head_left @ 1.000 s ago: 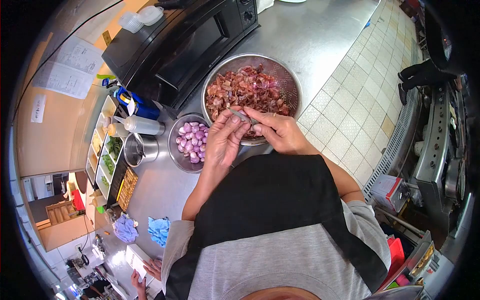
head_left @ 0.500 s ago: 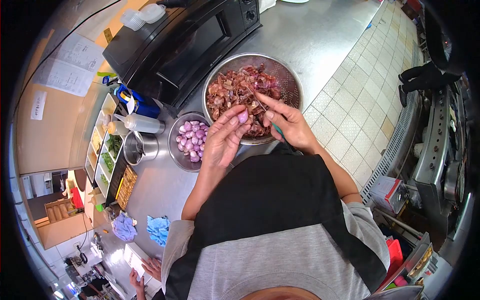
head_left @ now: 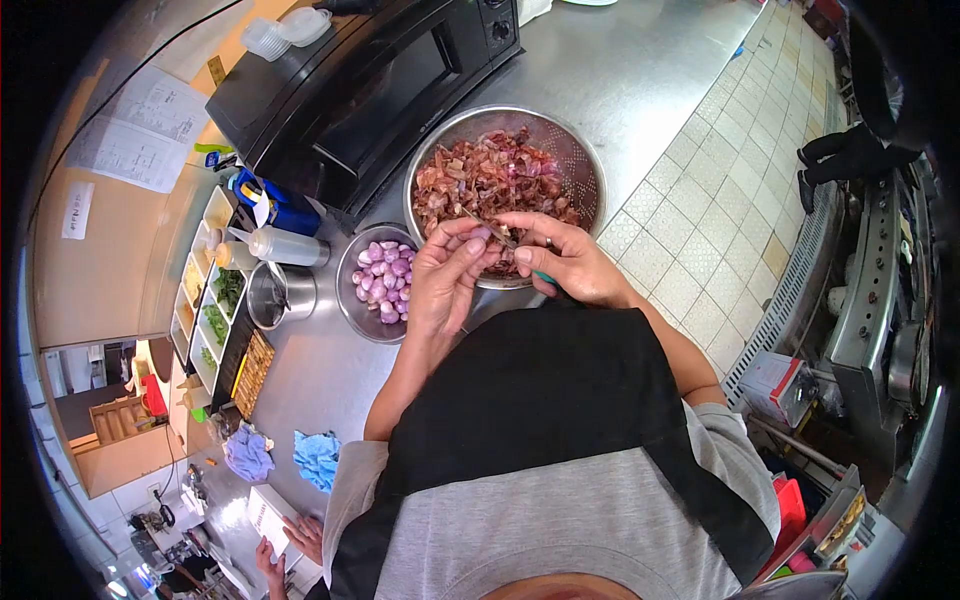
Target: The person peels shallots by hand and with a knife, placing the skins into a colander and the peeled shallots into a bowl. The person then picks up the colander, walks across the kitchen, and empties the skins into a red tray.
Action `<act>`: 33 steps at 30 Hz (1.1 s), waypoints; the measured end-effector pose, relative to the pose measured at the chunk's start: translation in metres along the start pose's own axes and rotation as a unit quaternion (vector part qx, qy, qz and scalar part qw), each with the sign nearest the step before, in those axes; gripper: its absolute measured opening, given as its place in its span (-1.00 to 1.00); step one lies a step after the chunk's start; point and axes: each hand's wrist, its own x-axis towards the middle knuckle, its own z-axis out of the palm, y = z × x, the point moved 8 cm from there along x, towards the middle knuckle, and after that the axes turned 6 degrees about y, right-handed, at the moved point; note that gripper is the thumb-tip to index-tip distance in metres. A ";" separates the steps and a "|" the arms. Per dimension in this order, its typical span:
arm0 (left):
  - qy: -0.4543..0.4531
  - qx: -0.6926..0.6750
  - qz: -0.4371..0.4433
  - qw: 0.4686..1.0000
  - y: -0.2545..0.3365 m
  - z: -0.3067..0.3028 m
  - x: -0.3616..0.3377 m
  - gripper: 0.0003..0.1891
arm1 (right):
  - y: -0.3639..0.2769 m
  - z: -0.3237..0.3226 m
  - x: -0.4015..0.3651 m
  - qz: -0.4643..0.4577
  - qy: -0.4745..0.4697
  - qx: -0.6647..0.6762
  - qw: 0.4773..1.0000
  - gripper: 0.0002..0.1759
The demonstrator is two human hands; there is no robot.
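Observation:
My left hand is closed with a small purple shallot between thumb and fingertips. My right hand grips a small knife by its green handle, and its thin blade lies against the shallot. Both hands are over the near edge of a perforated metal colander, which is heaped with reddish-brown shallot skins. Left of it, a metal bowl holds several peeled purple shallots. Fingers partly cover the shallot and the blade.
A black oven stands behind the bowls. To the left are a squeeze bottle, a metal pot and a tray of ingredients. Cloths lie on the counter. Another person's hands hold a white box.
My right hand has moved left and down, bringing the knife blade onto the shallot. Its raised index finger has bent in, and both hands are now closer together.

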 end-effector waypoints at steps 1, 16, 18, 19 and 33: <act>0.002 0.019 0.008 1.000 0.001 -0.001 -0.001 -0.79 | 0.000 0.000 0.000 -0.004 0.003 0.009 1.000 -0.54; -0.008 0.064 0.027 0.998 0.003 -0.001 0.001 -0.65 | -0.002 0.000 0.002 0.053 -0.016 0.138 0.989 -0.55; 0.002 0.087 0.033 0.996 0.007 -0.002 0.002 -0.66 | -0.006 -0.002 0.002 0.025 -0.016 0.094 0.995 -0.49; 0.011 0.111 0.040 0.993 0.009 -0.004 0.002 -0.66 | -0.002 -0.004 0.002 0.016 -0.013 0.029 0.999 -0.49; -0.001 0.149 0.074 0.986 0.013 -0.001 0.001 -0.70 | 0.006 -0.007 0.005 0.027 -0.030 0.021 0.999 -0.58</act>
